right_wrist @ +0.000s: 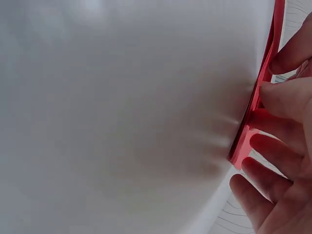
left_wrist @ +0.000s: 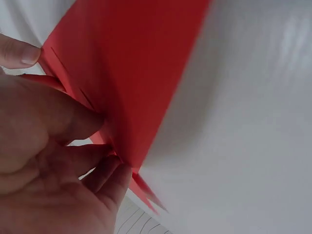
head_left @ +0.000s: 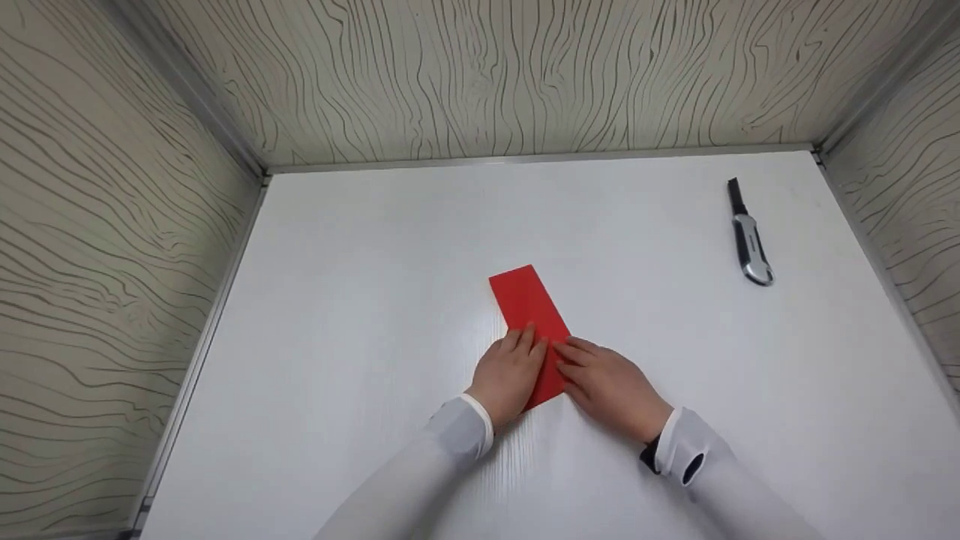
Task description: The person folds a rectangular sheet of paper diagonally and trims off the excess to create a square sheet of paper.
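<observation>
A long red sheet of folded paper (head_left: 525,300) lies slanted on the white table in the head view. My left hand (head_left: 508,373) holds its left side, with some fingers over the top face. In the left wrist view the thumb and fingertips of that hand meet at the layered edge of the paper (left_wrist: 141,73), where narrow gaps show between layers. On the opposite long side, my right hand (head_left: 611,382) pinches the edge. The right wrist view shows the paper (right_wrist: 241,151) nearly edge-on, thumb and index finger at it, other fingers spread below.
A utility knife (head_left: 752,247) with a grey and black handle lies at the back right of the white table (head_left: 360,285). Wood-grain patterned panels (head_left: 480,82) enclose the table at the back and both sides.
</observation>
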A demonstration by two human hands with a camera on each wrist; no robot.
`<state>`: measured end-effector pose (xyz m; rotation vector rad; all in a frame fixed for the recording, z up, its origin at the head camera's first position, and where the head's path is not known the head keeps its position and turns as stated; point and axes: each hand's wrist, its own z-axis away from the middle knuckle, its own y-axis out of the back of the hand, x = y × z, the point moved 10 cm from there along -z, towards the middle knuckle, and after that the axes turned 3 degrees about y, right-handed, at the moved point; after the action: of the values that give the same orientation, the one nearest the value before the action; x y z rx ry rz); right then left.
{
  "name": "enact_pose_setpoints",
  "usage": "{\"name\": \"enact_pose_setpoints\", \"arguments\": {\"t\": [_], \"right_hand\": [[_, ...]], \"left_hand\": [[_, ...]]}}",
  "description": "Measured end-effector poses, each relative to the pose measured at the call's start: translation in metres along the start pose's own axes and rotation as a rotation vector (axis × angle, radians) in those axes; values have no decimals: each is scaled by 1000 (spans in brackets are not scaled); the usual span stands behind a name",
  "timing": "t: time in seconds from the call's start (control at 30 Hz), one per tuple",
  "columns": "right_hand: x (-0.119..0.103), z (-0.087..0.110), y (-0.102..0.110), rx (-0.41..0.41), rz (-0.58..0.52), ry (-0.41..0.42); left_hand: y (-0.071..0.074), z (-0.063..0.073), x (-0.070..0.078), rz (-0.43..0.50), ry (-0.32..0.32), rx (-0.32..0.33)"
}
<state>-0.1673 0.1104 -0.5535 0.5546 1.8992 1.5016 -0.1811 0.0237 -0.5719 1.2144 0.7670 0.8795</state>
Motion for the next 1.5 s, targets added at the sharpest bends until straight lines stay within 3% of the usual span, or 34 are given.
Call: {"name": "enact_pose_setpoints", "arguments": {"t": [0.13, 0.43, 0.67, 0.87, 1.0, 1.17, 1.5], "right_hand": [[-6, -1, -2, -20, -7, 2], [-23, -5, -1, 20, 19, 48], [-20, -7, -2, -7, 12, 43], [-7, -7, 1, -45, -90, 11], [16, -4, 7, -64, -143, -71], [61, 4, 18, -70, -154, -203], [180, 44, 50, 5, -242, -505]], "left_hand": [[1, 0, -1, 41, -3, 16], [-4, -1, -9, 119, -22, -1], [-11, 4, -15, 118, -52, -19], [-13, 5, -14, 98, -59, -36], [-14, 4, -14, 77, -53, -43], [-15, 4, -14, 70, -41, -59], [-18, 3, -9, 36, -74, -75]]}}
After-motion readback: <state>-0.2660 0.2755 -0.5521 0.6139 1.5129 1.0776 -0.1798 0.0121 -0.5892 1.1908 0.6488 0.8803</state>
